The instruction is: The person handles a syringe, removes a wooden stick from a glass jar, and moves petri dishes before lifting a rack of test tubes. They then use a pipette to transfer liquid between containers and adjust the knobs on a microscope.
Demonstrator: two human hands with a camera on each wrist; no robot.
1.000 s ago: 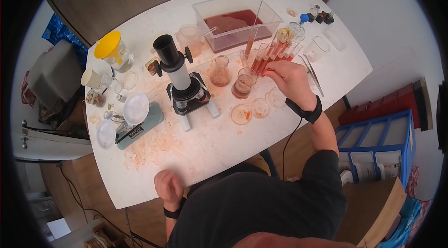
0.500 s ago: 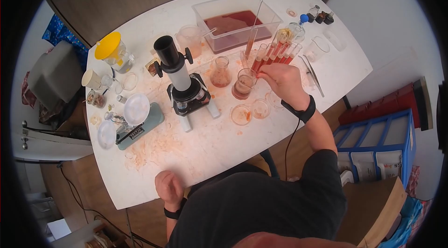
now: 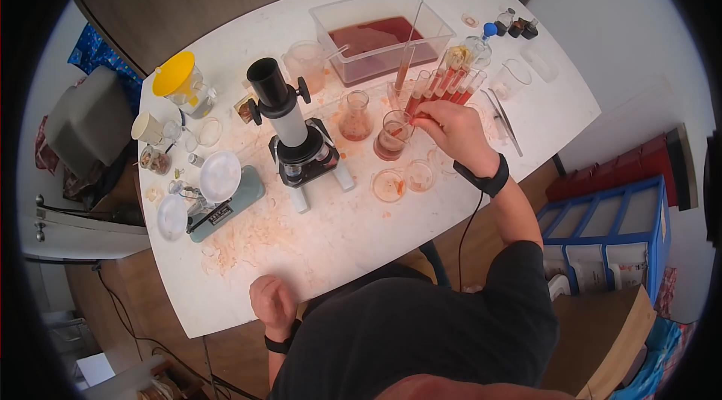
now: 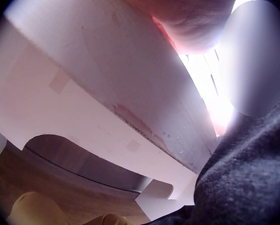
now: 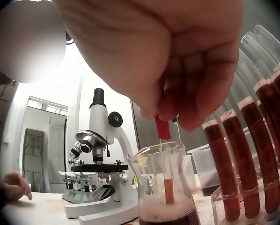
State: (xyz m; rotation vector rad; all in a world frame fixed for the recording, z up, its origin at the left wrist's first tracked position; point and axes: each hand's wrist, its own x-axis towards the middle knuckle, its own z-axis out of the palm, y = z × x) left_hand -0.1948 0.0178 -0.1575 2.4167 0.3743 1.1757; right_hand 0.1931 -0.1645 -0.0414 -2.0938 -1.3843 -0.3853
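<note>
The right hand (image 3: 455, 131) pinches the red top of a thin glass dropper (image 5: 168, 183) between thumb and fingers. In the right wrist view the dropper stands inside a glass beaker (image 5: 147, 206) of dark red, foam-topped liquid, with some reddish liquid in its tube. Close beside are several test tubes (image 5: 245, 164) of red liquid, upright in a clear rack (image 5: 219, 199). The left hand (image 3: 272, 302) rests at the table's front edge with loosely curled fingers, holding nothing; only part of it (image 4: 196, 28) shows in the left wrist view.
A microscope (image 3: 289, 125) stands left of a conical flask (image 3: 355, 116). Petri dishes (image 3: 388, 185) lie before the beaker. Behind is a tub (image 3: 361, 69) of red liquid. A balance (image 3: 244, 193) and a yellow funnel (image 3: 174, 74) are at the left, tweezers (image 3: 505, 122) at the right.
The right hand has shifted slightly left, from beside the test tubes to the beaker's rim, with the dropper in its fingers. The left hand has hardly moved.
</note>
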